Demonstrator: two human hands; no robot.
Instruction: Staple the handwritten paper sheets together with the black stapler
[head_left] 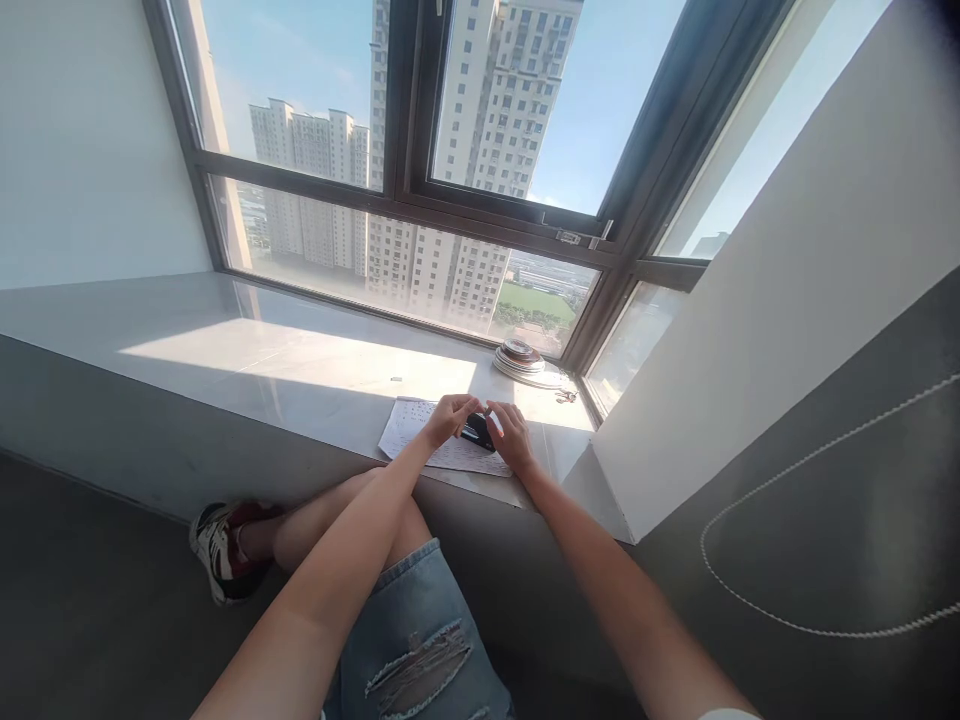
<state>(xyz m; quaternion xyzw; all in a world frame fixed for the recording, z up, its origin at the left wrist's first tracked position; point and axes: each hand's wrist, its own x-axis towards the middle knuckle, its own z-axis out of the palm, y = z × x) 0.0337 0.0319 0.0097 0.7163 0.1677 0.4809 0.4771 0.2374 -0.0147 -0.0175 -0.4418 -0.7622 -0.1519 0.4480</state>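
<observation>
My left hand point(452, 415) and my right hand point(510, 437) meet above a sheet of handwritten paper point(409, 425) on the windowsill. Between them lies a small black box-like object point(477, 431) with a pale mark on its face, partly covered by my fingers. The left hand is closed, thumb and finger pinched at the object's upper edge. My right hand is curled at its right side, its fingertips close to the left ones. A tiny dark thing shows between the fingertips, too small to name.
A stack of round plate-like pieces point(521, 362) sits in the sill's corner, with a small dark item point(566, 396) beside it. A small pale piece point(396, 379) lies beyond the paper. The window frame point(390, 205) borders the sill; a beaded cord point(720, 580) hangs at right.
</observation>
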